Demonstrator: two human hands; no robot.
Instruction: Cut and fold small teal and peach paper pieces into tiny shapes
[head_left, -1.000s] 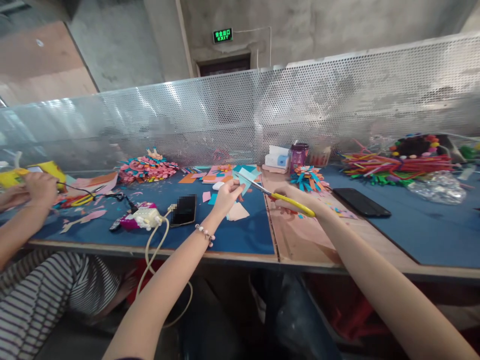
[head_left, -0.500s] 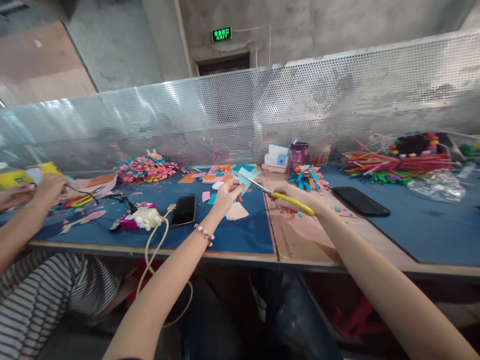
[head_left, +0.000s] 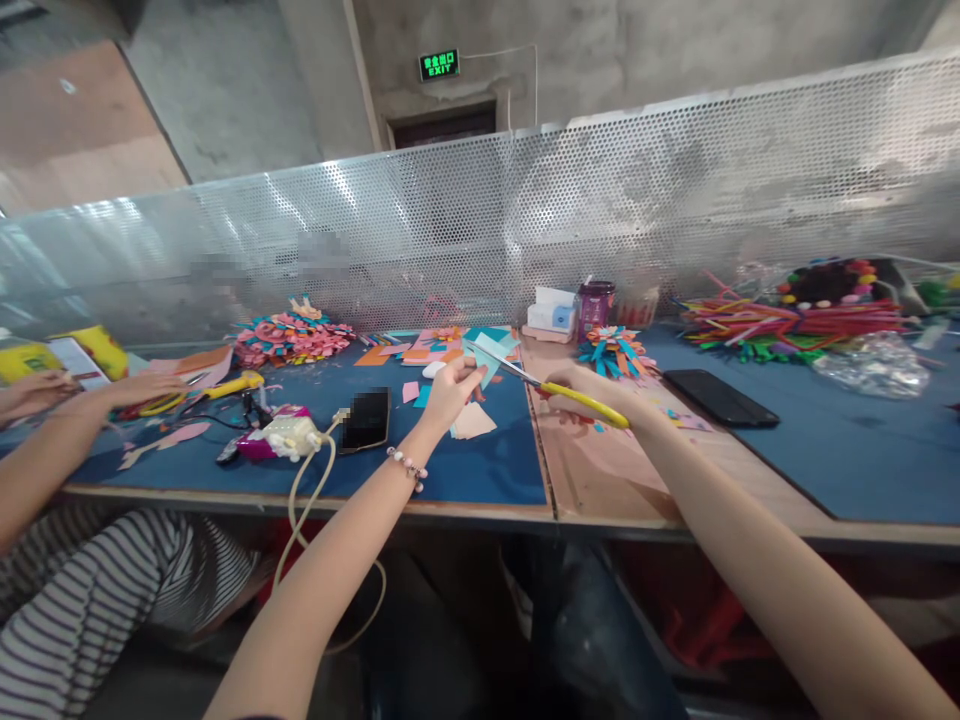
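My left hand [head_left: 454, 392] pinches a small light-blue piece of paper [head_left: 489, 352] above the table. In my right hand [head_left: 574, 388] are scissors [head_left: 589, 402] with yellow handles, my fingers wrapped round them. Their metal blades reach left across the blue paper; whether they are cutting into it I cannot tell. Below the paper, a stack of cream paper pieces [head_left: 474, 421] lies on the blue mat. Darker teal sheets [head_left: 487, 335] are behind the paper. A bundle of blue and orange strips [head_left: 616, 354] sits beyond my right hand.
Left of my forearm are a phone [head_left: 367, 418] and a power strip [head_left: 285, 434] with a cream cable. A co-worker's hand [head_left: 150, 387] is at far left, near a yellow glue gun [head_left: 234, 384]. A black phone [head_left: 721, 398] lies right. A perforated metal screen [head_left: 420, 240] borders the back.
The co-worker's hand has lowered to the table, and the yellow glue gun now shows beside it. My hands, the paper and the scissors have barely moved; the view shifts slightly.
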